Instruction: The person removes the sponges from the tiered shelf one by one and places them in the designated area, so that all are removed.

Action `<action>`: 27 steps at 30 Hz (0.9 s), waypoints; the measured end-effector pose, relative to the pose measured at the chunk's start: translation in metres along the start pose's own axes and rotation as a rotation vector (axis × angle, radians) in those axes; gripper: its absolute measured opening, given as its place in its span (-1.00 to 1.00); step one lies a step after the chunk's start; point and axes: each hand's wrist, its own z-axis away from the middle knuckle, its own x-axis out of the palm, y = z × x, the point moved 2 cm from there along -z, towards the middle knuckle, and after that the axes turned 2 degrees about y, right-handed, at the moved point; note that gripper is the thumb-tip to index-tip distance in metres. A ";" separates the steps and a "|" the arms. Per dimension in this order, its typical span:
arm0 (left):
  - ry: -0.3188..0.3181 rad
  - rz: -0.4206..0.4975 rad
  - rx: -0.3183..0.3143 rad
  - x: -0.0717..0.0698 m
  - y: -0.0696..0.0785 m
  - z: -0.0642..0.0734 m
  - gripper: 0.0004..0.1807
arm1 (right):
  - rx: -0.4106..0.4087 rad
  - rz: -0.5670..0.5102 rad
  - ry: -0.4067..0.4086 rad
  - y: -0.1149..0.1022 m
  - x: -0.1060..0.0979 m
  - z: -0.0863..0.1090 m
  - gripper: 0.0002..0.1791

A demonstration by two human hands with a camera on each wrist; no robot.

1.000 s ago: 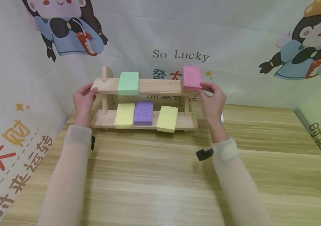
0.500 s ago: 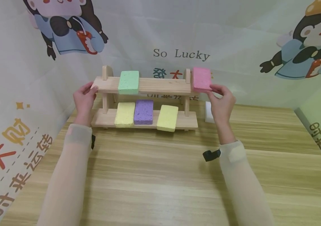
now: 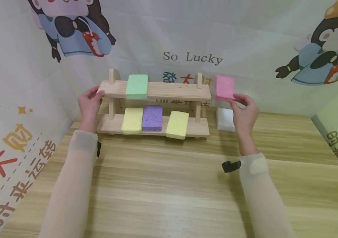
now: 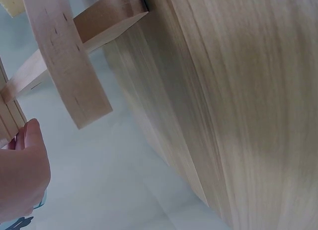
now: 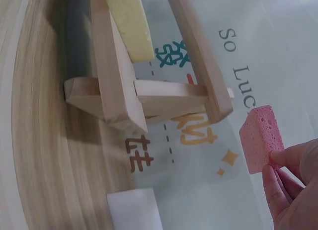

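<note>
A two-tier wooden rack (image 3: 175, 91) stands at the back of the table. My left hand (image 3: 89, 105) grips the left end of its upper shelf, thumb on the front edge; the left wrist view shows that hand (image 4: 22, 173) at the shelf end. Off the rack's right side, my right hand (image 3: 246, 114) pinches a pink sponge (image 3: 224, 87) by its lower right corner, in the air and apart from the shelf. A green sponge (image 3: 137, 86) leans on the upper shelf. Below it are a yellow sponge (image 3: 132, 121), a purple sponge (image 3: 152, 118) and another yellow sponge (image 3: 177, 124).
A white block (image 3: 225, 119) lies on the wooden table (image 3: 169, 185) right of the rack, below the pink sponge. A printed cloth (image 3: 145, 33) hangs close behind the rack and along both sides.
My right hand has carried the pink sponge from the right end of the upper shelf out to the right, uncovering the shelf end and the white block. My left hand keeps its place.
</note>
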 end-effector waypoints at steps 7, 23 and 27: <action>0.003 0.007 0.014 0.000 0.000 0.001 -0.50 | 0.042 -0.001 0.022 0.009 -0.012 0.000 -0.77; 0.005 0.002 0.008 0.002 -0.002 0.000 -0.50 | 0.079 0.031 0.083 0.033 -0.037 0.002 -0.77; 0.011 0.002 -0.001 0.001 -0.001 0.001 -0.50 | 0.085 0.034 0.080 0.038 -0.041 0.003 -0.76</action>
